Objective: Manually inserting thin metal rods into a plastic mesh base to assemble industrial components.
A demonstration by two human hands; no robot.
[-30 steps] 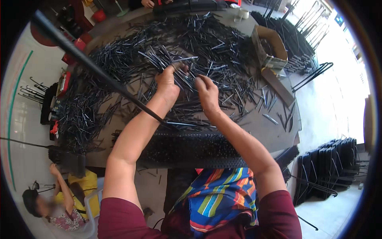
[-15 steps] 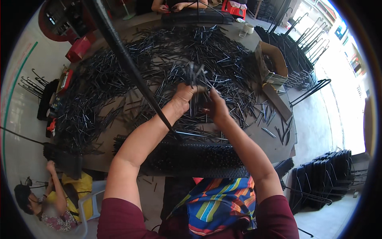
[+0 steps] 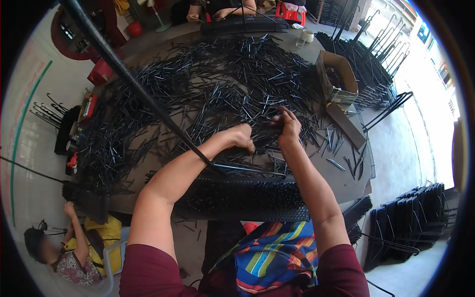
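Many thin black strips (image 3: 232,104) lie in a loose heap over a round brown table. My left hand (image 3: 243,137) is low over the near side of the heap, its fingers curled down and mostly hidden; what they hold, if anything, I cannot make out. Just to its right, my right hand (image 3: 289,129) is raised with fingers apart over the strips. A long black panel dotted with small holes (image 3: 237,198) lies along the near table edge, below my forearms. A bent metal rod (image 3: 143,94) rises from near the panel toward the upper left.
An open cardboard box (image 3: 341,94) stands at the right of the table, near a flat bar (image 3: 345,125). Another person's hands (image 3: 222,14) are at the far edge. A person (image 3: 74,247) sits at lower left. Stacked black panels (image 3: 408,222) stand on the floor at right.
My left hand has come down and nearer, and the bunch of strips once sticking up from it no longer shows. My right hand has shifted right, its fingers spreading. The view has turned slightly.
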